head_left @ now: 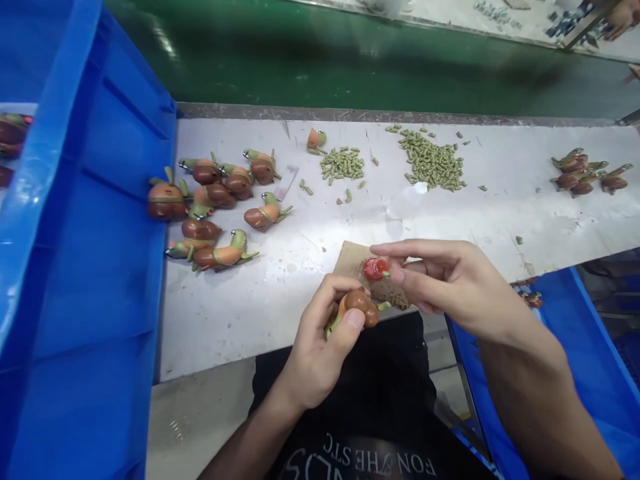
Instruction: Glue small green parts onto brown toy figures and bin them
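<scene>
My left hand (317, 343) grips a small brown, orange and green toy figure body (361, 305) near the table's front edge. Just above it, my right hand (445, 283) pinches a small red toy piece (375, 268) between thumb and forefinger. Both hands hover over a brown cardboard scrap (350, 260) lying on the white table (450, 207). The red piece is close to the figure body but apart from it.
Several finished brown-and-green figures (215, 200) lie at the left of the table, more figures (583, 173) at the far right. Two heaps of small green parts (433, 160) lie at the back. A blue crate (85, 267) stands left, another blue bin (590, 373) lower right, a green conveyor belt (350, 60) behind.
</scene>
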Demonstrator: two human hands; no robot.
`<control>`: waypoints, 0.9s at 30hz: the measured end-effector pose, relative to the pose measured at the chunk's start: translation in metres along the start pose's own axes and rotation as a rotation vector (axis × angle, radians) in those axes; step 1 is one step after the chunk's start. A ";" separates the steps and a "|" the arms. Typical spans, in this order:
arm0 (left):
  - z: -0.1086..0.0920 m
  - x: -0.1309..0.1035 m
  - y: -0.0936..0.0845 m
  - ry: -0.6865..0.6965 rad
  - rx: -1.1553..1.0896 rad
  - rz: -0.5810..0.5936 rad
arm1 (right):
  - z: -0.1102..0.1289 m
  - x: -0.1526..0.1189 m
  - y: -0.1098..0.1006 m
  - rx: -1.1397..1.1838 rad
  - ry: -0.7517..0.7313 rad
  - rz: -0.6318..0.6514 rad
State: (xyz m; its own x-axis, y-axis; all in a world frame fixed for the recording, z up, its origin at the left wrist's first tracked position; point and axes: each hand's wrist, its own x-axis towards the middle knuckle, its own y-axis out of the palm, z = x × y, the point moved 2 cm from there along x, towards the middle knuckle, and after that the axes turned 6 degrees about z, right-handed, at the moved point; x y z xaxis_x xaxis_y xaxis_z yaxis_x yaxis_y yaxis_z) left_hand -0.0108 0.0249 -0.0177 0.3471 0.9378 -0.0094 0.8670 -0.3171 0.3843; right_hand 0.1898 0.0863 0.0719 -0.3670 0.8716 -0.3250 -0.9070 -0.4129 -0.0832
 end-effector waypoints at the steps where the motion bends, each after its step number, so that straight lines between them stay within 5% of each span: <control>1: -0.002 0.001 0.000 -0.009 0.006 -0.002 | -0.004 -0.005 0.002 0.016 -0.006 0.004; 10: -0.017 -0.001 0.007 -0.082 0.145 0.097 | -0.036 -0.039 0.016 0.276 0.073 0.086; 16: -0.014 -0.007 0.009 -0.096 0.232 0.054 | -0.053 -0.035 0.013 0.433 -0.008 -0.119; 27: -0.015 0.006 0.011 0.000 0.374 0.024 | -0.048 -0.028 0.012 0.299 -0.069 -0.292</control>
State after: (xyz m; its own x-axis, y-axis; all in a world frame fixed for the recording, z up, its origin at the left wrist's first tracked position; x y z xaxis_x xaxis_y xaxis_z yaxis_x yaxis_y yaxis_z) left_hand -0.0042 0.0287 0.0002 0.3690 0.9294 -0.0044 0.9293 -0.3689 0.0204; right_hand 0.1989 0.0442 0.0352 -0.0896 0.9606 -0.2632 -0.9912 -0.0601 0.1182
